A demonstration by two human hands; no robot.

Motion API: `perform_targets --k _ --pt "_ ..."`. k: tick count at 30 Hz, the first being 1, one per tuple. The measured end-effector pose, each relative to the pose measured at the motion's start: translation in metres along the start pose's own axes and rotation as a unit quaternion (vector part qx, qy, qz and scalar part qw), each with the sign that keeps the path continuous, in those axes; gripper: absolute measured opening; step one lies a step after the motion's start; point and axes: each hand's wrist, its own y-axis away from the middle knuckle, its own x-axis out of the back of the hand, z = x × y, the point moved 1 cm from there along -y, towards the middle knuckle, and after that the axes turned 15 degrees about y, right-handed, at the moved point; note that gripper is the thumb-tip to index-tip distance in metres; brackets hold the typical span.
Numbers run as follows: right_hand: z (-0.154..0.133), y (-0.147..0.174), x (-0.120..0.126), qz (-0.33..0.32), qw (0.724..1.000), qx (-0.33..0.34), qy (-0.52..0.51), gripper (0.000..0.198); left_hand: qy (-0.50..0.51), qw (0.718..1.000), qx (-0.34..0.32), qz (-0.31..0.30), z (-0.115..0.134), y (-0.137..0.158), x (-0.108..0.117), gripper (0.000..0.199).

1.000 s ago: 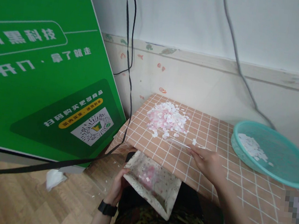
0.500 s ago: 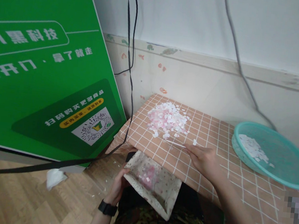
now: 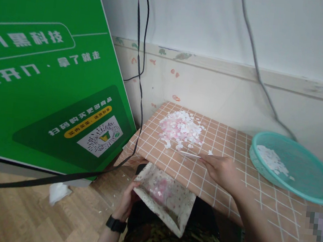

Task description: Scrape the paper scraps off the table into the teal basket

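Note:
My left hand (image 3: 126, 202), with a dark watch on its wrist, grips the left edge of a shallow, pale, speckled tray (image 3: 180, 205) below the table edge. Pink bits and a few white scraps (image 3: 159, 193) lie in it. In my right hand (image 3: 220, 167) is a thin white flat strip (image 3: 189, 154), pinched between the fingers just over the tablecloth. Its far end is close to the near side of a heap of small white and pink paper scraps (image 3: 181, 127). One loose scrap (image 3: 210, 152) lies just beyond my right fingers.
A brown-and-white checked cloth (image 3: 228, 139) covers the table. A turquoise mesh basket (image 3: 312, 167) with white scraps stands at the right. The green panel (image 3: 48, 66) rises on the left, with a black cable (image 3: 140, 115) hanging before it. A white crumpled item (image 3: 59, 193) lies on the floor.
The white strip in my right hand has tilted slightly, showing more of its flat side, and the hand has shifted a little. The tray and my left hand look nearly unmoved.

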Motion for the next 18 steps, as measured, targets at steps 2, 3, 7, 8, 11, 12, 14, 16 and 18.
perform_targets --k 2,3,7,8,11,12,14,16,18 --pt "0.006 0.005 -0.005 0.024 0.999 -0.036 -0.009 0.024 0.006 1.0 -0.005 -0.007 0.001 0.0 0.0 0.045" --pt "0.009 0.009 -0.009 0.033 0.998 -0.051 -0.009 0.023 0.008 1.0 -0.007 -0.008 0.001 0.001 0.0 0.045" --pt "0.004 0.031 -0.018 0.044 0.997 -0.06 -0.02 0.022 0.005 1.0 -0.005 0.002 0.003 0.002 0.0 0.044" --pt "-0.001 0.037 -0.018 0.041 0.997 -0.06 -0.029 0.023 0.002 1.0 -0.004 0.004 0.003 0.002 0.0 0.044" --pt "-0.019 0.05 -0.013 0.032 0.996 -0.055 -0.059 0.024 0.001 1.0 -0.006 0.007 0.002 0.002 0.0 0.043" --pt "-0.024 0.052 -0.011 0.031 0.996 -0.05 -0.071 0.024 0.001 1.0 -0.008 0.007 0.002 0.001 0.0 0.042" --pt "-0.034 0.055 -0.006 0.035 0.994 -0.052 -0.09 0.025 -0.001 1.0 -0.009 0.008 0.001 0.001 -0.001 0.043" --pt "-0.042 0.057 -0.003 0.039 0.993 -0.062 -0.087 0.028 -0.001 1.0 -0.007 0.005 0.001 0.001 -0.001 0.043" --pt "-0.05 0.058 -0.001 0.041 0.994 -0.057 -0.079 0.032 0.001 1.0 -0.01 0.004 0.001 0.002 -0.001 0.043"
